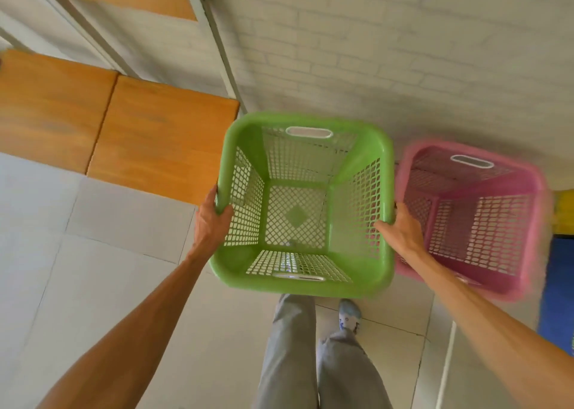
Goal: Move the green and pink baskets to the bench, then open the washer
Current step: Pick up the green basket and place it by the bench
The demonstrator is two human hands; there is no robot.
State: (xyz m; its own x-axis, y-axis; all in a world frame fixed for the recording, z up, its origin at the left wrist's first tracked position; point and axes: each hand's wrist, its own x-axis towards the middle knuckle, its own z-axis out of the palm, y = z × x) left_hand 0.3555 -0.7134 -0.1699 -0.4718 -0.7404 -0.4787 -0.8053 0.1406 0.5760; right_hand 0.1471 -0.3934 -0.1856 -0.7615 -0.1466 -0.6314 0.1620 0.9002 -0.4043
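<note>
An empty green basket with lattice walls is held between my two hands in the middle of the view. My left hand grips its left rim and my right hand grips its right rim. A pink basket, also empty, stands on the floor just to the right of the green one, against the wall. The wooden bench runs along the wall to the left of the green basket. No washer is in view.
A white brick wall lies straight ahead. Grey floor tiles spread below the bench. A blue mat and a yellow object sit at the right edge. My legs and a shoe show beneath the basket.
</note>
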